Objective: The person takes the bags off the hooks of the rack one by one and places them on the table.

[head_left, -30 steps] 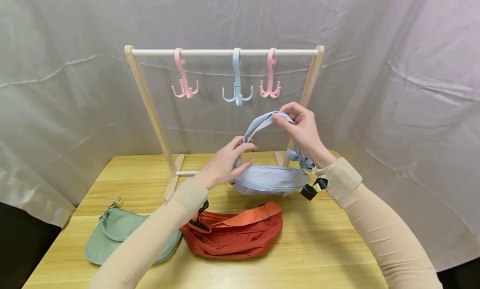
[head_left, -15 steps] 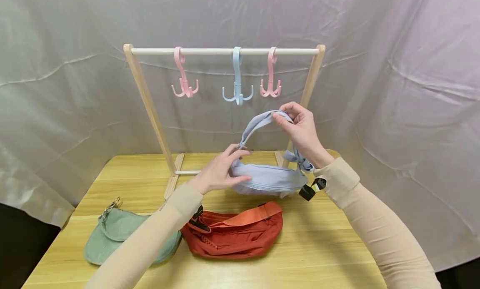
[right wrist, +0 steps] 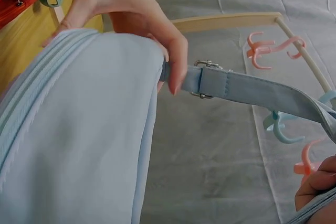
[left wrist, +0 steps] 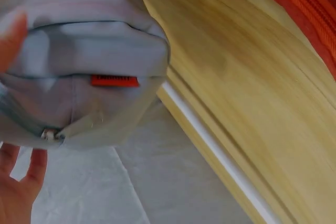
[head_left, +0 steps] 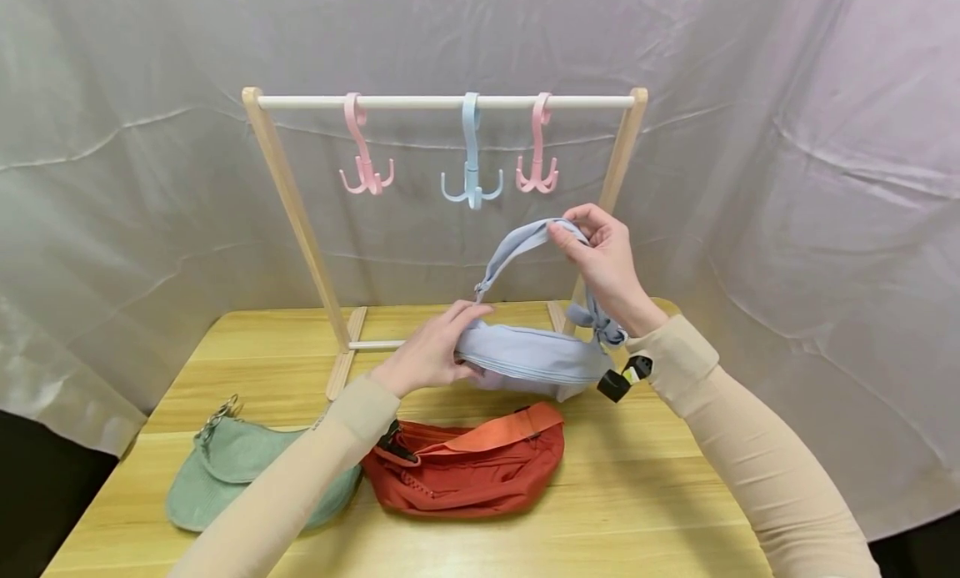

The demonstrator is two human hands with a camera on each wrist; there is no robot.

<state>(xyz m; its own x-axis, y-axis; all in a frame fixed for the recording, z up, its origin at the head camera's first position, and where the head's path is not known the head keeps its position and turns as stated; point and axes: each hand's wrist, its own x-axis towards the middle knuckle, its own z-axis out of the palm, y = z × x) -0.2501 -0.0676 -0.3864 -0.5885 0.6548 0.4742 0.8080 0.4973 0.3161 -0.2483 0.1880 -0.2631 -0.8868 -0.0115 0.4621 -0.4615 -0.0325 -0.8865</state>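
Observation:
A light blue shoulder bag (head_left: 536, 353) is held up over the table's back part, its zipper facing front. My right hand (head_left: 603, 248) pinches the top of its strap (head_left: 513, 244), which arches above the bag. My left hand (head_left: 427, 344) grips the bag's left end, thumb on the near side and fingers over the top. In the right wrist view, those fingers (right wrist: 176, 59) curl over the bag's end beside a metal strap buckle (right wrist: 207, 64). The left wrist view shows a small red label (left wrist: 114, 81) on the bag. A knotted part (head_left: 600, 324) hangs below my right wrist.
Behind the bag stands a wooden rack (head_left: 300, 219) with a white bar (head_left: 412, 103). Two pink hooks (head_left: 366, 165) and one blue hook (head_left: 472, 161) hang from it. A red waist bag (head_left: 480, 469) and a green bag (head_left: 240, 457), partly behind my left arm, lie in front.
My left hand has slid left and down from the strap's lower part to the bag's left end and closed on it. My right hand stays nearly still on the strap.

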